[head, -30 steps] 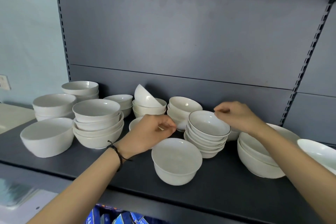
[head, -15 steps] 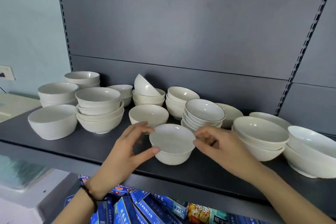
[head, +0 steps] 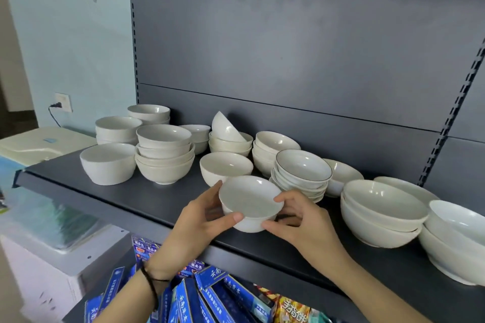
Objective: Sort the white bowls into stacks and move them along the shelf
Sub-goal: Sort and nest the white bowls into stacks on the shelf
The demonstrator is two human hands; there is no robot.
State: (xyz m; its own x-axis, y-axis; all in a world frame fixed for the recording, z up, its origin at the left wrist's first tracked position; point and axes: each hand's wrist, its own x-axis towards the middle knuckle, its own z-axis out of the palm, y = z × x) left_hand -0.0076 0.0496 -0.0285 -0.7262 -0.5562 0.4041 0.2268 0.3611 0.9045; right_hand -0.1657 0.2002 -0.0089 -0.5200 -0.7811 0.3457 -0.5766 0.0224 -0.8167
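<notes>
- Several stacks [head: 165, 157] are sitting on the shelf [head: 141, 196].
- Left hand [head: 199, 220] and right hand [head: 304, 223] are gripping one small bowl [head: 249, 199].
- Single bowl [head: 225, 165] and tipped bowl [head: 225, 129] are seemingly awaiting sorting.

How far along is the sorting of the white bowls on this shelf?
Done: several stacks stand, like the dark-rimmed stack. In hand: left hand and right hand grip one small bowl. Remaining: the single bowl at the left end, the middle bowl, the tilted bowl.
</notes>
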